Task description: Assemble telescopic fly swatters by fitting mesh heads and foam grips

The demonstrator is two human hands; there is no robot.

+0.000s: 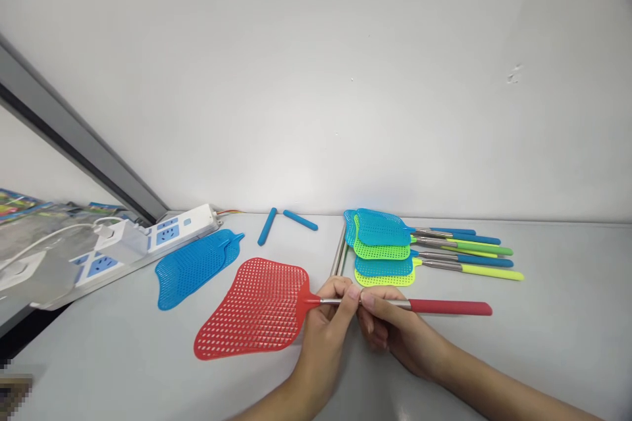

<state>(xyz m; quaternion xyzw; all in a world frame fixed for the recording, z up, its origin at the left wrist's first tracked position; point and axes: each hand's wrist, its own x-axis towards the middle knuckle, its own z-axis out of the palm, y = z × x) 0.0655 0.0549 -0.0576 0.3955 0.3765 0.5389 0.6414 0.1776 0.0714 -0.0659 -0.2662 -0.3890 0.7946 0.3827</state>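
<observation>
Both my hands grip one red fly swatter [257,306] with a metal rod and a red handle grip. My left hand [328,322] pinches the rod near the red mesh head, which points left. Close beside it, thumbs nearly meeting, my right hand [390,319] pinches the rod nearer the grip. The swatter lies level just above the table, its handle pointing right. Behind my hands, blue and yellow-green fly swatters [382,227] are stacked with handles to the right. Thin metal rods [338,250] lie left of that stack, partly hidden by my left hand.
Blue mesh swatter heads [195,270] lie on the left of the grey table [118,355]. Two loose blue handle grips [267,226] rest near the wall [316,79]. White power strips [172,230] with plugged-in adapters and cables stand at the far left.
</observation>
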